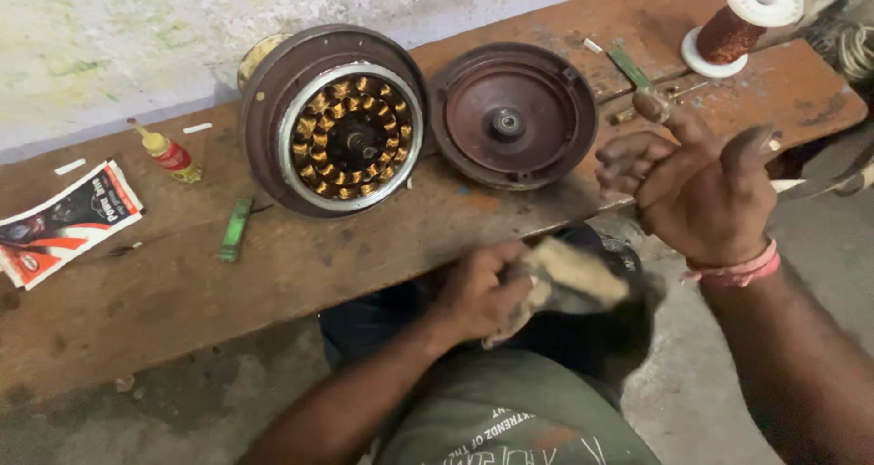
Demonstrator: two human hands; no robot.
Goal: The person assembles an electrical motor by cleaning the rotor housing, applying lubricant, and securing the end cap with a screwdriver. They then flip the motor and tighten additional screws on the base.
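Lower centre of the frame, closest in: the left hand (482,292) has its grip closed round a bunched, dirty pale cloth rag (569,278), held over the lap. The rag's long axis runs out to the right, toward the raised right hand (706,187), which sits just beside it, slightly higher. That right hand is open, fingers loosely curled and spread, palm grimy, holding nothing that I can make out.

Beyond them, the worn reddish-brown wooden bench (137,292). At upper centre, a round brown motor housing with a ring of copper windings (346,128); just right of it, the matching shallow brown cover plate (510,114).

At far left, a flat red, black and white printed packet (64,224); a small red-labelled yellow-capped bottle (168,155); a green stick (235,230). Upper right, a white spool of copper wire (742,19).
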